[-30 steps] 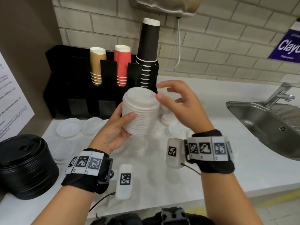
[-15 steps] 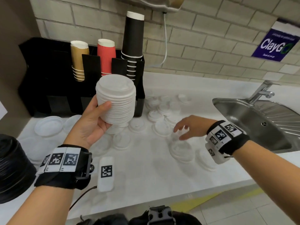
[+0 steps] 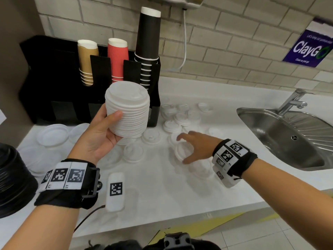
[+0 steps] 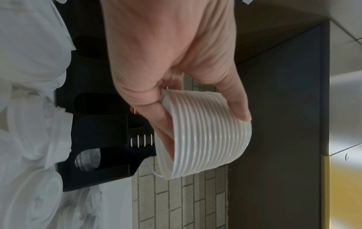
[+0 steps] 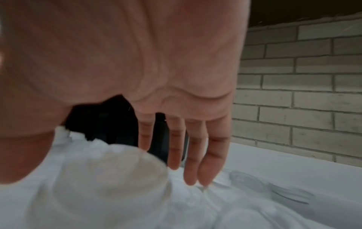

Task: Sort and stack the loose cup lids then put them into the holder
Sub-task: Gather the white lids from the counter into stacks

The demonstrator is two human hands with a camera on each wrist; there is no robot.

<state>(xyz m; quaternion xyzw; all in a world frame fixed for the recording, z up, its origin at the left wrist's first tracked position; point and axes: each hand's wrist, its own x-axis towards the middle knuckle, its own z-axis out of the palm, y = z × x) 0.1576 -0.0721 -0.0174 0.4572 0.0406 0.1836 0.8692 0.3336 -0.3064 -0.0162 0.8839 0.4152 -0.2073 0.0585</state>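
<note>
Head view: white counter [image 3: 162, 186] against a brick wall; sink [image 3: 281, 134] at its right end, black holder [image 3: 54, 83] at back left. Left hand [image 3: 95, 138] grips stacked white lids [image 3: 128, 109], raised before the holder. Right hand [image 3: 196, 147], fingers spread, hovers over loose lids [image 3: 180, 120] mid-counter.
Left wrist: fingers wrap the stack [image 4: 205, 133].
Right wrist: fingers [image 5: 205, 147] straight, apart.

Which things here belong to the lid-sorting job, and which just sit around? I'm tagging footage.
Job:
stack of white lids held by left hand
loose lids under open right hand
black holder

Idle:
sink
tap
ClayGo sign
</note>
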